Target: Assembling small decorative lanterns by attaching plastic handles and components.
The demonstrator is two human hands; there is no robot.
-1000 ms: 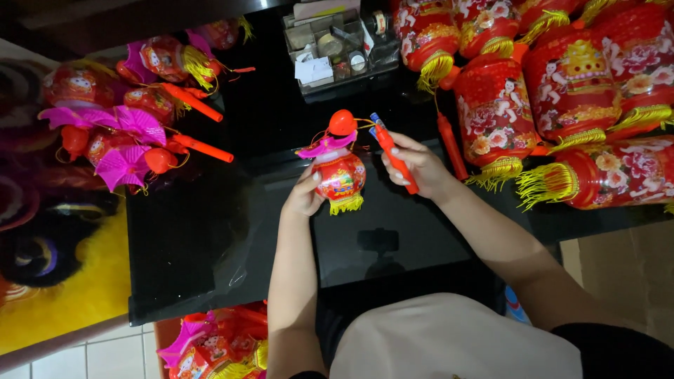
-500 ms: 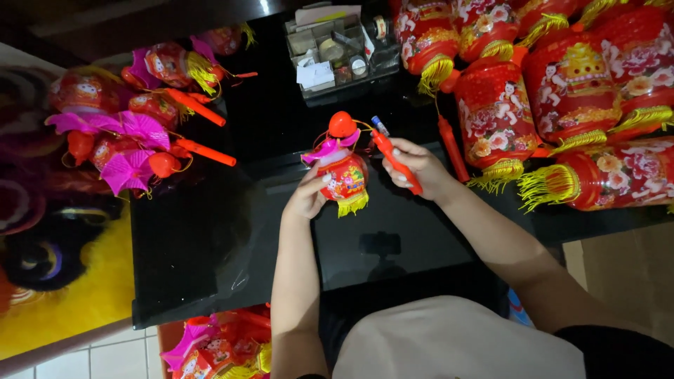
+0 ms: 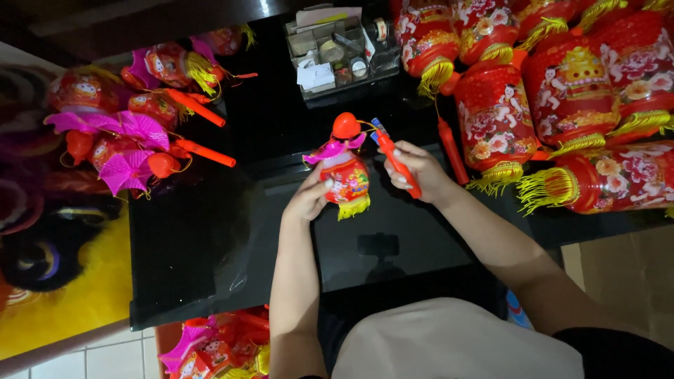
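Two hands meet over the dark glossy table (image 3: 210, 253), and I read both as busy with one toy. My left hand (image 3: 309, 200) cups the small red lantern (image 3: 345, 179) from its left side, fingers (image 3: 324, 184) curled and pressed against its body. My right hand (image 3: 418, 170) is closed around the orange handle stick (image 3: 399, 163), which runs out past the fingertips toward the lantern's top. The lantern sits between the two sets of fingers, just above the table. Its long axis runs roughly up the frame, orange ball cap (image 3: 346, 125) away from me, yellow fringe (image 3: 354, 207) toward me. I judge it best to keep the left grip light on the thin shell and steady the stick's tip near the cap. Large red lanterns (image 3: 562, 91) lie beyond the right knuckles; pink-trimmed small lanterns (image 3: 126, 133) lie well beyond the left ones.
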